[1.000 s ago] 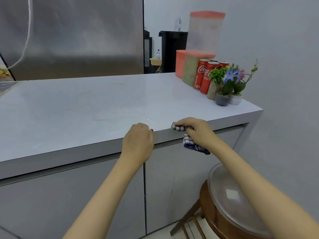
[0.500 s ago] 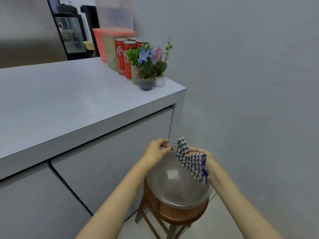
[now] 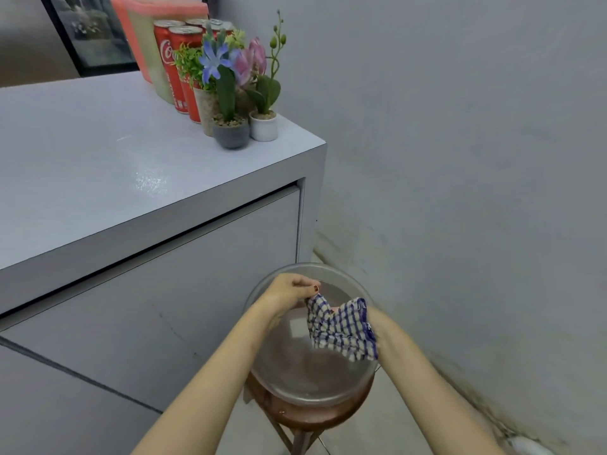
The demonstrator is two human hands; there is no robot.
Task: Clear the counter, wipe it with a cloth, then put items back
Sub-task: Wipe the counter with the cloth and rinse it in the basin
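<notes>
Lower than half a second ago, the cloth [image 3: 341,330] is dropping toward the bowl [image 3: 262,372]. Tabletop [image 3: 82,165] is showing a wet sheen, with cans [image 3: 177,60] and plants [image 3: 230,77] bunching at its far corner, so I'm guessing wiping's underway. Bowl's sitting on a stool [image 3: 312,418] beside it, probably for rinsing. Left grip [image 3: 289,290] is pinching a cloth corner; right grip [image 3: 377,320] is hiding behind the fabric, so I can't tell how closed it is.
</notes>
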